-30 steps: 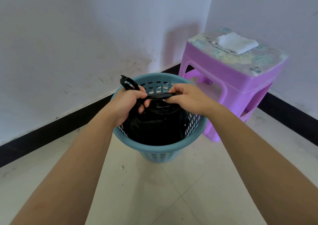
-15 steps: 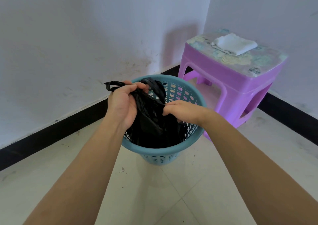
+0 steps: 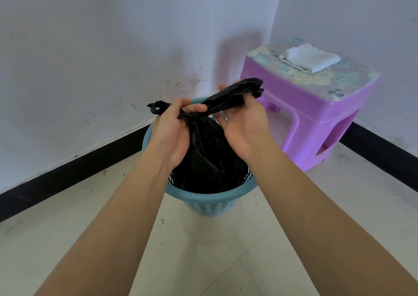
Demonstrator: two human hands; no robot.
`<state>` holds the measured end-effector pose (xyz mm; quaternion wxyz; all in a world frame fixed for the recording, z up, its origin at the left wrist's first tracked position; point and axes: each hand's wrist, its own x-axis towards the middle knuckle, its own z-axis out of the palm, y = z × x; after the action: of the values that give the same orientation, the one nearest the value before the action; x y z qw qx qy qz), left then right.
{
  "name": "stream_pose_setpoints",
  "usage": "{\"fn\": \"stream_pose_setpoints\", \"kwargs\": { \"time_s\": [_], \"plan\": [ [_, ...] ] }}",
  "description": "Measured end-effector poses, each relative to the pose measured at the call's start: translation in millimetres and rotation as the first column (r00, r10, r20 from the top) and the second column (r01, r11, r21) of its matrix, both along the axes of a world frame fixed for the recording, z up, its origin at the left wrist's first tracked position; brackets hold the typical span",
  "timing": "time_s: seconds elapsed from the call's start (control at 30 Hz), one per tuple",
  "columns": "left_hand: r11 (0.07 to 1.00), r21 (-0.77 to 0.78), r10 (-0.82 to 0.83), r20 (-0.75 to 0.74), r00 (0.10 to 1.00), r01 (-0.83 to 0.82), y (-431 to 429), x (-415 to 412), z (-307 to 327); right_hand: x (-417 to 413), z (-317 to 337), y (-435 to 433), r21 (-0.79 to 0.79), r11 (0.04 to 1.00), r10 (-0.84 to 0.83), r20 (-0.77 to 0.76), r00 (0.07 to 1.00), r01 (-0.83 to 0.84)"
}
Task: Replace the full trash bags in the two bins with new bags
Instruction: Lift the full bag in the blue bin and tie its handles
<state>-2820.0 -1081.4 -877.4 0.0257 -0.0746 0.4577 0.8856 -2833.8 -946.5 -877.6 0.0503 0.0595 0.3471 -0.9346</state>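
Black trash bag (image 3: 203,155) in blue bin (image 3: 210,196): left hand (image 3: 172,132) pinches gathered neck, right hand (image 3: 244,123) grips twisted top.

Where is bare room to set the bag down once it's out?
Bare tiled floor for the black trash bag lies left of the blue bin, up to the black skirting, and in front of it below the forearms. Tight on the right, where the purple stool stands close; a white cloth covers part of its top.
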Motion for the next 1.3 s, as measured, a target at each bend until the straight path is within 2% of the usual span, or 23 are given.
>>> {"fn": "stream_pose_setpoints", "kwargs": {
  "time_s": [0.07,0.1,0.17,0.23,0.3,0.43,0.5,0.6,0.73,0.77,0.8,0.83,0.87,0.9,0.93,0.97,1.0,1.07,1.1,1.13,1.17,1.27,1.3],
  "plan": [
    [0.992,0.114,0.051,0.022,0.998,-0.053,3.5,-0.1,-0.2,-0.5,9.9,2.9,-0.307,0.948,-0.054,0.109,0.993,0.085],
    [0.979,0.188,0.074,0.049,0.996,-0.082,4.8,-0.6,-0.6,-1.3,12.4,3.9,-0.381,0.916,-0.074,0.142,0.987,0.123],
    [0.941,0.296,0.13,0.128,0.983,-0.163,5.7,-2.0,-2.5,-0.8,14.4,5.5,-0.405,0.894,-0.112,0.21,0.971,0.191],
    [0.92,0.28,0.22,0.208,0.953,-0.273,0.2,-2.9,-4.8,-0.4,11.2,13.4,-0.286,0.921,-0.178,0.295,0.939,0.264],
    [0.904,0.157,0.351,0.258,0.9,-0.397,-18.7,-5.8,-8.3,-1.4,4.9,32.8,-0.081,0.952,-0.258,0.318,0.912,0.297],
    [0.847,0.04,0.497,0.29,0.818,-0.529,-64.5,-14.4,-8.6,-7.0,-7.1,85.3,0.159,0.922,-0.387,0.311,0.868,0.354],
    [0.851,-0.015,0.51,0.26,0.82,-0.524,-69.3,-15.1,-4.1,-8.1,-11.7,98.2,0.297,0.888,-0.431,0.274,0.86,0.351],
    [0.88,-0.152,0.471,0.16,0.868,-0.45,-58.1,-11.9,-3.9,-10.3,-19.7,99.2,0.439,0.865,-0.381,0.261,0.887,0.243],
    [0.954,-0.215,0.224,0.044,0.974,-0.21,-35.5,-2.4,-6.0,-14.1,-16.1,90.0,0.498,0.853,-0.298,0.221,0.929,0.155],
    [0.954,-0.244,0.183,0.015,0.983,-0.174,-28.2,-0.2,-3.5,-14.4,-10.2,85.8,0.568,0.814,-0.269,0.182,0.946,0.122],
    [0.946,-0.285,0.16,-0.014,0.987,-0.157,-20.8,1.6,-1.1,-14.3,-3.7,81.5,0.716,0.695,-0.223,0.124,0.967,0.068],
    [0.93,-0.336,0.145,-0.041,0.989,-0.15,-14.1,2.5,0.7,-13.8,2.5,78.9,0.895,0.447,-0.14,0.063,0.988,0.006],
    [0.904,-0.403,0.13,-0.059,0.99,-0.143,-8.3,3.6,2.8,-12.0,8.2,76.0,0.994,0.112,-0.04,0.021,0.999,-0.017],
    [0.859,-0.496,0.11,-0.062,0.992,-0.126,-4.4,4.5,3.8,-8.2,13.3,72.6,0.986,-0.164,0.035,0.009,0.999,-0.004],
    [0.791,-0.606,0.076,-0.048,0.996,-0.09,-2.7,4.7,3.7,-4.7,17.8,70.4,0.956,-0.294,0.052,0.016,0.999,0.0],
    [0.702,-0.712,0.033,-0.016,0.999,-0.035,-2.1,5.7,3.2,-1.8,21.2,69.7,0.953,-0.303,0.043,0.038,0.998,-0.024],
    [0.606,-0.794,-0.008,0.034,0.999,0.031,-3.3,6.2,0.6,-0.5,23.5,69.2,0.971,-0.225,0.035,0.092,0.995,-0.082],
    [0.445,-0.882,-0.044,0.148,0.988,0.152,-6.2,7.9,-2.6,0.7,27.1,67.1,0.975,0.054,0.077,0.213,0.974,-0.217],
    [0.393,-0.898,-0.036,0.197,0.98,0.195,-8.4,8.4,-5.3,0.5,27.6,66.0,0.948,0.159,0.118,0.258,0.959,-0.275],
    [0.349,-0.909,-0.023,0.235,0.972,0.228,-10.8,9.0,-8.4,0.9,28.0,64.6,0.932,0.19,0.155,0.283,0.947,-0.309],
    [0.301,-0.917,-0.016,0.269,0.963,0.261,-13.5,10.0,-11.5,1.4,27.3,63.9,0.94,0.132,0.171,0.292,0.941,-0.315],
    [0.089,-0.915,-0.028,0.392,0.919,0.393,-22.1,15.0,-19.7,1.9,24.8,62.1,0.926,-0.28,0.103,0.29,0.951,-0.252],
    [0.056,-0.906,-0.041,0.419,0.907,0.42,-23.4,16.1,-20.9,3.6,24.4,61.5,0.905,-0.35,0.08,0.285,0.955,-0.241]
  ]
}}
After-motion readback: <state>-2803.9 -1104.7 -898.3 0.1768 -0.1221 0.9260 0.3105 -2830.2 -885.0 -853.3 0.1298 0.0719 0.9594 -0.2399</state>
